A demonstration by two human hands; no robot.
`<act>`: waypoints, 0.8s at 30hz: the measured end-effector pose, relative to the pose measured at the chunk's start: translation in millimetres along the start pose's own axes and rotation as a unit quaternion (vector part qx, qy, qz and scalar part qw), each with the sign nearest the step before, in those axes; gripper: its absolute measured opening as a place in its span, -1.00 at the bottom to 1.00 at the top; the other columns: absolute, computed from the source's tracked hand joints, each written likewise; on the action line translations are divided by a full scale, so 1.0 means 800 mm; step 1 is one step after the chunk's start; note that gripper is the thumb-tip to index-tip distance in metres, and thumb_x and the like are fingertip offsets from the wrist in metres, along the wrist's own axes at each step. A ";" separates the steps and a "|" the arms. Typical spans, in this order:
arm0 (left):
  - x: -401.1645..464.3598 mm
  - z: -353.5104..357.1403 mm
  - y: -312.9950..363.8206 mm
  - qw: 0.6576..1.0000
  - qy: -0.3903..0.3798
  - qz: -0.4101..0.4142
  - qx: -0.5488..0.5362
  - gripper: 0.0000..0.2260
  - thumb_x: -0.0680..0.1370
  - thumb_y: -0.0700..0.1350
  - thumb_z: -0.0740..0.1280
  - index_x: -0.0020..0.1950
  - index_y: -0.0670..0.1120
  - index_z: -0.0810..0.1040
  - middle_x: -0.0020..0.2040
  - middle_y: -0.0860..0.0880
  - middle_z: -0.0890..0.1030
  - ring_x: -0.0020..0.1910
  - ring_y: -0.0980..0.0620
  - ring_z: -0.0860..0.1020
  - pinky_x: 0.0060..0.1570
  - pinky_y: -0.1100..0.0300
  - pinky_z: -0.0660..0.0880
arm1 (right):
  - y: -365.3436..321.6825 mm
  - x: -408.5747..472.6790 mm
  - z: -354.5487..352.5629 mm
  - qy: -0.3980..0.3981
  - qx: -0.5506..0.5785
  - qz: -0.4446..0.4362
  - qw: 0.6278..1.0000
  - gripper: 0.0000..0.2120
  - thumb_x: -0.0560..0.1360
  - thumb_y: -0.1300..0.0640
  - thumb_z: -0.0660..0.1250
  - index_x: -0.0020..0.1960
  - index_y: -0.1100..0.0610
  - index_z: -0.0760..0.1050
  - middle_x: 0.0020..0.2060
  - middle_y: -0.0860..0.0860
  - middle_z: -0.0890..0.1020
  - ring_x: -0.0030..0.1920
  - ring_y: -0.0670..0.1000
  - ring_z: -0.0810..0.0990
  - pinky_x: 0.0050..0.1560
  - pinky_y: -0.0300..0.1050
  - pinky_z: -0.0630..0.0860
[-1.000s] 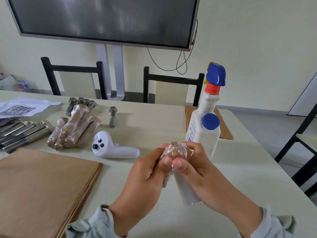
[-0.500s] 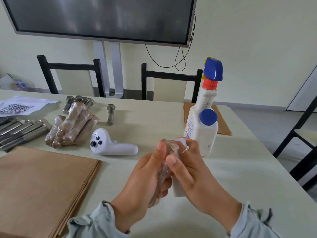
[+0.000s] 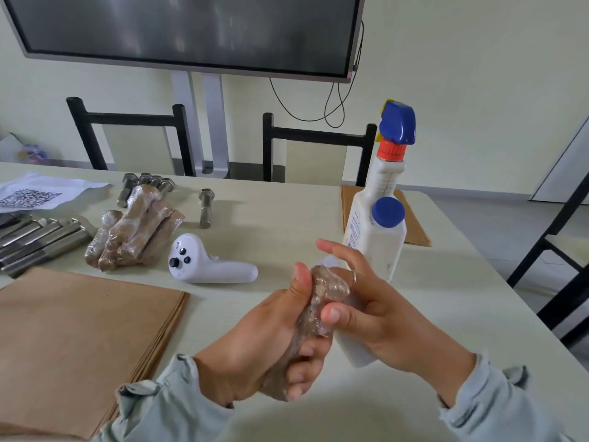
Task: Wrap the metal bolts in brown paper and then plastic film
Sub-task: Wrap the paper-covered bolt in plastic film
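Observation:
My left hand (image 3: 264,342) grips a bolt wrapped in brown paper and clear film (image 3: 322,298), held upright above the table's near edge. My right hand (image 3: 366,301) pinches the upper part of that wrapped bolt between thumb and fingers, its index finger stretched out. A white roll of plastic film (image 3: 350,349) lies under my right palm, mostly hidden. A pile of wrapped bolts (image 3: 134,231) lies at the left. Bare bolts (image 3: 205,207) lie behind the pile, and longer ones (image 3: 38,237) at the far left. A stack of brown paper sheets (image 3: 79,339) covers the near left.
A white handheld controller (image 3: 207,263) lies mid-table. A white spray bottle with a blue nozzle (image 3: 382,199) stands just beyond my right hand, on more brown paper (image 3: 414,224). A printed sheet (image 3: 35,194) lies far left. Black chairs stand behind and to the right.
The wrapped bolt has turned from lying across my fingertips to standing upright in my left fist. My right hand has loosened, its index finger now stretched out.

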State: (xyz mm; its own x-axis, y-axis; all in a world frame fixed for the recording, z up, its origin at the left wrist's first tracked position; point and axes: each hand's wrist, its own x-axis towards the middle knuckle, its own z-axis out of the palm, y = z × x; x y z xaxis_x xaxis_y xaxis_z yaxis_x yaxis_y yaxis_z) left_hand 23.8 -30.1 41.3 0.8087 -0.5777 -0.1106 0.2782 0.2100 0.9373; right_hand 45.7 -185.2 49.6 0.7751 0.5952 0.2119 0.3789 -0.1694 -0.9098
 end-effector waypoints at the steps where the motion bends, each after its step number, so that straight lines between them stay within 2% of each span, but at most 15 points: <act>1: 0.000 0.000 0.000 1.000 -0.003 -0.001 0.014 -0.35 0.30 0.53 0.05 -0.23 -0.03 0.53 -0.52 0.04 0.34 -0.62 0.08 0.34 -0.53 0.25 0.44 | 0.002 -0.001 0.000 0.005 0.007 -0.003 1.000 -0.59 0.18 -0.46 0.36 0.02 -0.49 0.46 0.31 0.03 0.39 0.42 0.05 0.29 0.39 0.16 0.28; 3: 0.003 -0.001 0.001 0.998 0.018 0.014 0.064 -0.40 0.28 0.48 0.07 -0.33 -0.02 0.56 -0.53 -0.02 0.41 -0.56 0.01 0.44 -0.41 0.14 0.54 | 0.004 -0.002 0.001 0.031 0.012 -0.010 0.999 -0.60 0.20 -0.42 0.39 0.03 -0.44 0.49 0.26 -0.02 0.42 0.32 0.00 0.41 0.32 0.08 0.39; 5: 0.006 -0.003 0.000 0.985 0.081 0.031 0.147 -0.32 0.24 0.53 0.00 -0.38 -0.03 0.57 -0.49 -0.06 0.51 -0.46 -0.03 0.54 -0.32 0.16 0.55 | 0.005 -0.002 0.002 0.069 0.006 -0.014 0.997 -0.64 0.24 -0.34 0.43 0.02 -0.43 0.49 0.25 -0.03 0.42 0.21 -0.07 0.50 0.19 -0.07 0.49; 7: 0.008 -0.004 -0.006 0.964 0.153 0.072 0.204 -0.27 0.26 0.55 -0.04 -0.30 -0.03 0.60 -0.40 -0.08 0.59 -0.37 0.03 0.58 -0.30 0.25 0.52 | 0.005 0.000 0.001 0.109 -0.005 -0.020 0.994 -0.68 0.31 -0.23 0.46 0.02 -0.43 0.47 0.28 -0.09 0.40 0.14 -0.13 0.54 0.07 -0.24 0.51; 9: 0.010 -0.001 -0.017 0.936 0.213 0.135 0.245 -0.31 0.31 0.51 0.05 -0.18 -0.08 0.57 -0.34 -0.05 0.59 -0.33 0.09 0.56 -0.29 0.26 0.49 | 0.005 0.003 0.002 0.154 -0.038 -0.013 0.987 -0.75 0.32 -0.23 0.40 -0.04 -0.46 0.47 0.32 -0.15 0.33 0.16 -0.19 0.51 0.09 -0.33 0.47; 12: 0.013 0.004 -0.028 0.887 0.279 0.192 0.313 -0.44 0.36 0.44 0.05 -0.27 -0.05 0.43 -0.45 0.08 0.47 -0.45 0.08 0.42 -0.36 0.11 0.39 | 0.004 0.006 0.005 0.200 -0.049 0.012 0.979 -0.75 0.26 -0.37 0.31 -0.08 -0.58 0.38 0.32 -0.03 0.39 0.25 -0.05 0.47 0.24 -0.15 0.42; 13: 0.014 0.008 -0.028 0.892 0.278 0.197 0.298 -0.47 0.40 0.44 0.04 -0.32 -0.02 0.39 -0.50 0.08 0.42 -0.51 0.10 0.37 -0.43 0.14 0.35 | 0.003 0.005 0.005 0.197 -0.037 0.014 0.980 -0.66 0.22 -0.45 0.30 -0.02 -0.55 0.39 0.28 -0.06 0.44 0.25 -0.05 0.48 0.25 -0.13 0.42; 15: 0.013 0.012 -0.022 0.932 0.238 0.182 0.203 -0.50 0.41 0.43 0.06 -0.40 0.02 0.37 -0.54 0.08 0.33 -0.58 0.11 0.28 -0.57 0.24 0.26 | 0.008 0.005 0.003 0.175 -0.008 0.009 0.984 -0.32 0.11 -0.53 0.32 0.18 -0.35 0.38 0.16 -0.24 0.54 0.21 -0.15 0.51 0.22 -0.18 0.44; 16: 0.011 0.014 -0.017 0.953 0.205 0.160 0.155 -0.51 0.38 0.41 0.09 -0.41 0.01 0.38 -0.54 0.08 0.31 -0.60 0.12 0.25 -0.60 0.28 0.24 | 0.009 0.004 0.003 0.165 0.000 0.005 0.986 -0.26 0.09 -0.53 0.34 0.20 -0.29 0.39 0.17 -0.24 0.54 0.22 -0.17 0.50 0.24 -0.15 0.44; 18: 0.007 0.013 -0.014 0.977 0.141 0.120 0.105 -0.46 0.37 0.46 0.10 -0.42 0.00 0.40 -0.56 0.07 0.29 -0.64 0.12 0.24 -0.62 0.33 0.25 | 0.007 0.004 0.004 0.152 0.020 -0.004 0.988 -0.32 0.07 -0.50 0.38 0.13 -0.25 0.49 0.29 -0.14 0.46 0.29 -0.11 0.45 0.29 -0.05 0.42; 19: 0.005 0.011 -0.014 0.985 0.113 0.100 0.082 -0.44 0.35 0.48 0.10 -0.43 0.00 0.41 -0.56 0.07 0.28 -0.65 0.12 0.23 -0.62 0.33 0.26 | 0.006 0.004 0.003 0.144 0.033 -0.006 0.989 -0.31 0.07 -0.50 0.39 0.10 -0.18 0.54 0.32 -0.17 0.42 0.31 -0.11 0.43 0.28 -0.06 0.43; 22: 0.000 0.007 -0.010 0.998 0.036 0.048 0.025 -0.43 0.32 0.49 0.13 -0.41 -0.01 0.43 -0.54 0.05 0.25 -0.65 0.13 0.20 -0.61 0.35 0.27 | 0.002 0.002 -0.002 0.096 0.088 0.018 0.991 -0.36 0.06 -0.44 0.45 0.04 -0.14 0.62 0.24 -0.34 0.46 0.32 -0.20 0.40 0.25 -0.16 0.45; 24: -0.001 0.003 -0.006 1.000 0.001 0.013 0.009 -0.45 0.34 0.48 0.14 -0.40 -0.02 0.45 -0.53 0.05 0.25 -0.64 0.13 0.20 -0.60 0.36 0.29 | 0.002 -0.001 -0.004 0.076 0.138 0.042 0.987 -0.39 0.04 -0.37 0.52 0.01 -0.10 0.65 0.22 -0.29 0.51 0.28 -0.19 0.46 0.19 -0.18 0.48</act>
State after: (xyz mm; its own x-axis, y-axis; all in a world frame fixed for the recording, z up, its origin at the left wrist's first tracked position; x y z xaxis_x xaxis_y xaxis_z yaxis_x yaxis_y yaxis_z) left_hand 20.5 -32.1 37.5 0.8166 -0.5708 -0.0860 0.2470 0.2108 0.9458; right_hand 47.2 -188.4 49.1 0.8732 0.4593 0.1629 0.1735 0.0195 -0.9846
